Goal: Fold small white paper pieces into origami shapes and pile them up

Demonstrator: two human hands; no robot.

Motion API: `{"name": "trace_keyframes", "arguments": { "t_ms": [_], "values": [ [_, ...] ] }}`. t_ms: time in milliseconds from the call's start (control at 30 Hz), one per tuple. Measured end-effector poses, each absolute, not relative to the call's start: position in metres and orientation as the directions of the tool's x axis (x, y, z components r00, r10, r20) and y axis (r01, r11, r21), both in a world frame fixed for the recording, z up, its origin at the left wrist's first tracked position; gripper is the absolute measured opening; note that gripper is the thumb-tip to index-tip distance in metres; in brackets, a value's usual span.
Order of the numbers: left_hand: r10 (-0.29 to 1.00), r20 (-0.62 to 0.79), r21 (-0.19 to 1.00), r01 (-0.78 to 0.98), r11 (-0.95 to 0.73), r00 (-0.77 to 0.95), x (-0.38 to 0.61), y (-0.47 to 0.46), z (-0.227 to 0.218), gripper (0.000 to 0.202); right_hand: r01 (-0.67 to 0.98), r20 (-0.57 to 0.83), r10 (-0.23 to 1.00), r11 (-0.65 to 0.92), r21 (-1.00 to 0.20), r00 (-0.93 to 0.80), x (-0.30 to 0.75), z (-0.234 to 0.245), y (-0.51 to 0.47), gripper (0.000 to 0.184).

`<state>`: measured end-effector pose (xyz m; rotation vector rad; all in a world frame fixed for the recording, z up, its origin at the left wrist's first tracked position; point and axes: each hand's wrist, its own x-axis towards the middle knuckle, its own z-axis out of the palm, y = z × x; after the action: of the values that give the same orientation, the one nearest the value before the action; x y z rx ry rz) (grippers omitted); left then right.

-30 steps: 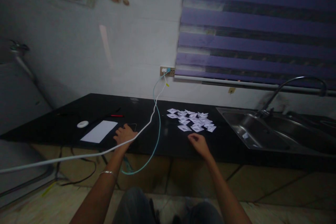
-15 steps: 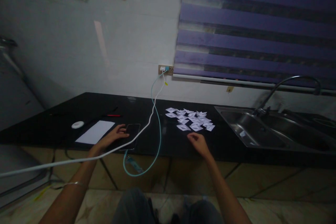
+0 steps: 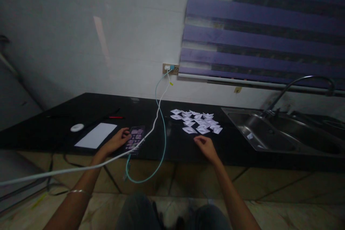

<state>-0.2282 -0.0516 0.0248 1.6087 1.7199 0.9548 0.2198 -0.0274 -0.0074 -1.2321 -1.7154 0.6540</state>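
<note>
A phone [image 3: 137, 135] lies on the black counter with its screen lit and a pattern of pinkish blocks on it. My left hand [image 3: 119, 139] rests at the phone's left edge, its fingers loosely bent and apart from the thumb, gripping nothing. On the right, my right hand [image 3: 206, 146] lies on the counter with fingers curled together and nothing visible in them. Just beyond it sits a cluster of several folded white paper boats [image 3: 198, 121]. To the left of my left hand is a white sheet of paper [image 3: 96, 136].
A white cable [image 3: 154, 124] and a teal cable [image 3: 164, 136] run from the wall socket [image 3: 170, 69]; the white one crosses over the phone. A white round object [image 3: 77, 128] and a red pen-like stick [image 3: 116, 117] lie left. A steel sink [image 3: 249, 140] is at right.
The phone's screen has gone from dark to lit. My left fingers have drawn back slightly to the phone's edge. My right hand stays by the paper boats; the view has shifted a little.
</note>
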Motion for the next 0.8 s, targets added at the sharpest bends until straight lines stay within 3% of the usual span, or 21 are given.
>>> {"name": "trace_keyframes", "arguments": {
  "t_ms": [100,333,800],
  "values": [
    [0.986,0.093,0.832,0.555,0.001,-0.141,-0.230,-0.049,0.021,0.065,0.450,0.346,0.933,0.352,-0.821,-0.098,0.219,-0.005,-0.029,0.026],
    [1.000,0.011,0.917,0.398,-0.012,0.006,-0.238,-0.062,0.033,0.069,0.447,0.331,0.939,0.337,-0.829,-0.093,0.219,-0.004,-0.028,0.026],
    [0.992,-0.095,0.897,0.440,0.050,0.082,-0.237,-0.071,0.044,0.074,0.452,0.328,0.941,0.328,-0.830,-0.081,0.220,-0.005,-0.027,0.027]
  ]
}}
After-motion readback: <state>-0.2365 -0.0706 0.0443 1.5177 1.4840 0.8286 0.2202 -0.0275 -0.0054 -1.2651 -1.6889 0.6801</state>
